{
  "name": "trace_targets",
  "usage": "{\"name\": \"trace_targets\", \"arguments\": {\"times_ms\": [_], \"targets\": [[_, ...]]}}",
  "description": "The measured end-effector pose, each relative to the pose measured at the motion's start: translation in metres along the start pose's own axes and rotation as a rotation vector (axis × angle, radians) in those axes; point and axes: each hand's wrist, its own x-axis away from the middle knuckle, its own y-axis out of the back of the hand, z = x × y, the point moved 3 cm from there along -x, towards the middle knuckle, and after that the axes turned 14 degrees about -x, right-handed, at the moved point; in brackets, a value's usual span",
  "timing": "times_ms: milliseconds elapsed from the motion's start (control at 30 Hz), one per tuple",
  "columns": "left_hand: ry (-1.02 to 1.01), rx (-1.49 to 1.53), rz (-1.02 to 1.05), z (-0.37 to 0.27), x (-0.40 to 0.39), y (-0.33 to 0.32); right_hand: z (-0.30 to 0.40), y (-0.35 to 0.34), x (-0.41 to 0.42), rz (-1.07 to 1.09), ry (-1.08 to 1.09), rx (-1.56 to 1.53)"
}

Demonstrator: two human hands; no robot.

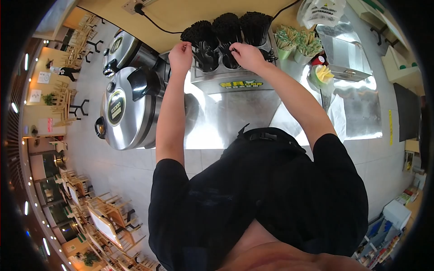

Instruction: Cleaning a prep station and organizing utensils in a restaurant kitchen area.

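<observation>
My left hand [181,56] is at the left front corner of a stainless steel utensil holder [234,81], beside a round cup of black spoons [206,61]. Its fingers are bent together; whether they pinch something small cannot be told. My right hand [245,55] is over the front cups, its fingertips closed on a small dark utensil end, beside the middle cup of dark utensils [229,59]. Behind the front cups stand several dense bundles of black chopsticks [226,28]. The third front cup is partly hidden behind my right hand.
Two large round cookers [129,108] stand at the left. Right of the holder are pots of paper-wrapped sticks [307,45], a red-topped item [318,60], a cup with yellow pieces [323,74], a metal box [346,57] and a white plastic bag [320,13]. A distant person [62,70] is among stacked chairs.
</observation>
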Motion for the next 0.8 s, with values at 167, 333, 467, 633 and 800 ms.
{"name": "trace_targets", "arguments": {"times_ms": [167, 333, 467, 633, 800], "targets": [[0.034, 0.056, 0.071, -0.013, -0.002, 0.009, -0.008, 0.0, 0.004, -0.021, 0.022, -0.034], [-0.128, -0.08, 0.11, 0.0, 0.001, -0.003, -0.007, 0.0, 0.005, -0.012, -0.002, -0.056], [-0.132, 0.006, 0.196, -0.006, 0.008, -0.015, 0.0, 0.002, 0.004, 0.001, -0.003, -0.053], [-0.189, 0.01, 0.282, -0.022, 0.014, -0.025, 0.004, -0.001, 0.001, -0.004, -0.018, -0.041], [-0.151, 0.035, 0.238, -0.018, 0.012, -0.029, -0.01, -0.01, 0.013, 0.06, -0.024, 0.008]]}}
